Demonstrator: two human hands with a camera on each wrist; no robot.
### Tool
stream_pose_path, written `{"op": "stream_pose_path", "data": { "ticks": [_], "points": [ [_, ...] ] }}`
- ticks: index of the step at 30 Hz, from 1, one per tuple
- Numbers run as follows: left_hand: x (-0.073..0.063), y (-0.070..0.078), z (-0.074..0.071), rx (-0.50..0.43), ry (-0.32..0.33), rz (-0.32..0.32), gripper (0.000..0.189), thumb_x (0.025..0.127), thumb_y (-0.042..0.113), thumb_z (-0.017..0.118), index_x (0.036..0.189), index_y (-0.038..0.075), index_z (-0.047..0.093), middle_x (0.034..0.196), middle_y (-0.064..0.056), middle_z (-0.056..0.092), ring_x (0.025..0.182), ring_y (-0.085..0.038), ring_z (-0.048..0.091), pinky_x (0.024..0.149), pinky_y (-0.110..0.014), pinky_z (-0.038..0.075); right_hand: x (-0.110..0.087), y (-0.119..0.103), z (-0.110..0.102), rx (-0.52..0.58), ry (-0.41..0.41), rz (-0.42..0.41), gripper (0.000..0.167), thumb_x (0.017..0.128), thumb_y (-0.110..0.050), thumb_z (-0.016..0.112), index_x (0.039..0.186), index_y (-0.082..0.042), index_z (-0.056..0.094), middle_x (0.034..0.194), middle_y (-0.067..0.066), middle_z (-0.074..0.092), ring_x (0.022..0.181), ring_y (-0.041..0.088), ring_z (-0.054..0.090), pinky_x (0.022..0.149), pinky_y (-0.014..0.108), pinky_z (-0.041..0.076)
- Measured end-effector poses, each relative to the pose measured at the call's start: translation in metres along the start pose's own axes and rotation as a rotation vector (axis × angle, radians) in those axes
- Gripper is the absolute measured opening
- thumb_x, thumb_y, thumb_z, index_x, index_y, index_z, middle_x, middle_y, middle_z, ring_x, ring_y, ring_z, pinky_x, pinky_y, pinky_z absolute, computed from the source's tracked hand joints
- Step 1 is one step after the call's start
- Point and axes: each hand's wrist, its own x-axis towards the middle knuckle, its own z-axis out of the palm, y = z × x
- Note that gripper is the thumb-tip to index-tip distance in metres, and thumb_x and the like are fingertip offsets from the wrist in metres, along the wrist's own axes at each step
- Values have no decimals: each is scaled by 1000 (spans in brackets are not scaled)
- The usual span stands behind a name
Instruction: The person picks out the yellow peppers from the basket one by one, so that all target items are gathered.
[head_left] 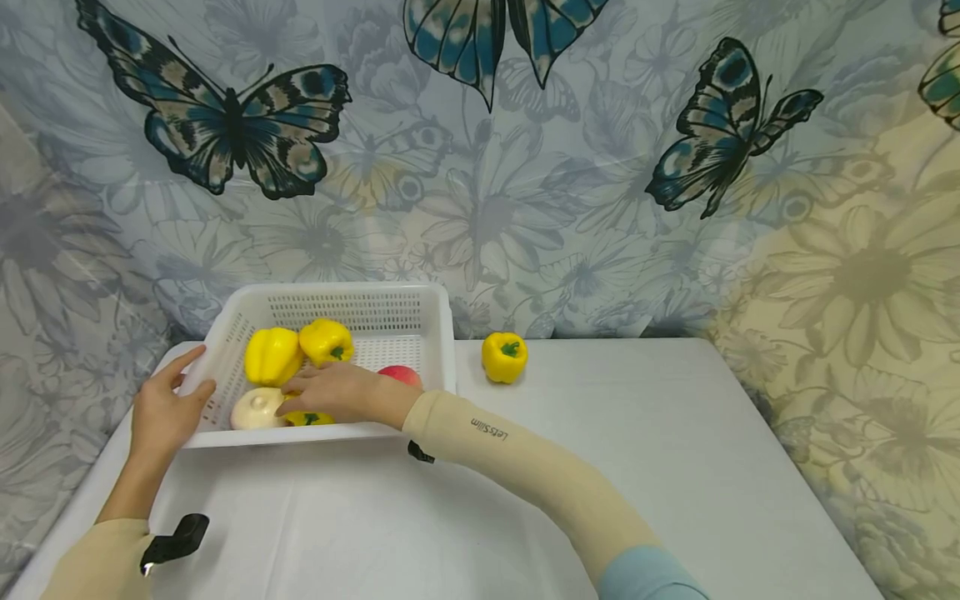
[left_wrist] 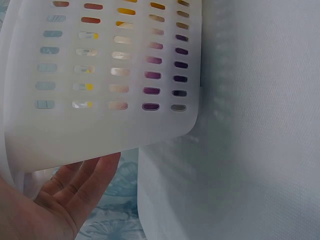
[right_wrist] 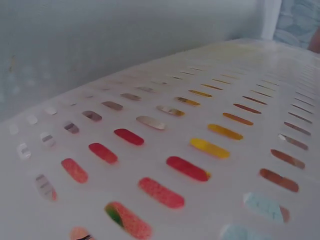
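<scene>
My left hand (head_left: 167, 412) grips the left end of a white slotted basket (head_left: 337, 431), thumb at the rim and fingers against the outside. In the left wrist view, bent fingers (left_wrist: 95, 180) show behind the basket's end. My right hand (head_left: 341, 393) reaches into the basket, palm down, over a partly hidden yellow bell pepper (head_left: 311, 418). Its fingertips lie beside a pale, round, knobbed vegetable (head_left: 257, 409); I cannot tell whether they hold anything. Behind sit two yellow bell peppers, one left (head_left: 272, 357) and one right (head_left: 327, 341). A red, round thing (head_left: 400, 375) shows behind my right wrist.
Another yellow bell pepper (head_left: 504, 357) stands on the white table (head_left: 637, 433), right of the basket. A butterfly-printed cloth (head_left: 495, 183) hangs behind the table. Through the basket's slots, the right wrist view shows red and yellow patches.
</scene>
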Motion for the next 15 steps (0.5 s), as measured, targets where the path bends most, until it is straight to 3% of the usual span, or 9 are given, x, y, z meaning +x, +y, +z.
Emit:
{"op": "stream_pose_path", "data": {
  "ticks": [4, 8, 11, 15],
  "points": [
    [1, -1, 1, -2, 0, -8, 56, 96, 9, 54, 150, 7, 38, 129, -39, 49, 107, -52, 51, 70, -44, 44, 1, 1, 1, -47, 18, 22, 49, 101, -16, 54, 145, -35, 44, 151, -6, 37, 137, 12, 37, 109, 23, 31],
    [1, -1, 1, -2, -1, -13, 56, 96, 9, 54, 150, 7, 38, 129, -39, 49, 107, -51, 52, 69, -43, 45, 2, 1, 2, -66, 27, 25, 49, 100, -18, 55, 147, -28, 43, 150, -9, 40, 135, 10, 37, 109, 21, 30],
    [1, -1, 1, -2, -3, -17, 56, 96, 10, 54, 151, 8, 37, 129, -39, 49, 106, -51, 52, 68, -40, 44, 1, 3, 2, -45, 42, 30, 51, 99, -24, 57, 148, -26, 42, 148, -9, 43, 134, 10, 39, 108, 21, 32],
    [1, -1, 1, -5, -4, -19, 57, 97, 10, 53, 151, 8, 37, 130, -39, 48, 108, -51, 51, 68, -40, 44, -3, 7, -1, 40, 57, 55, 54, 96, -31, 62, 147, -28, 43, 141, -8, 45, 124, 8, 45, 96, 19, 42]
  ]
}}
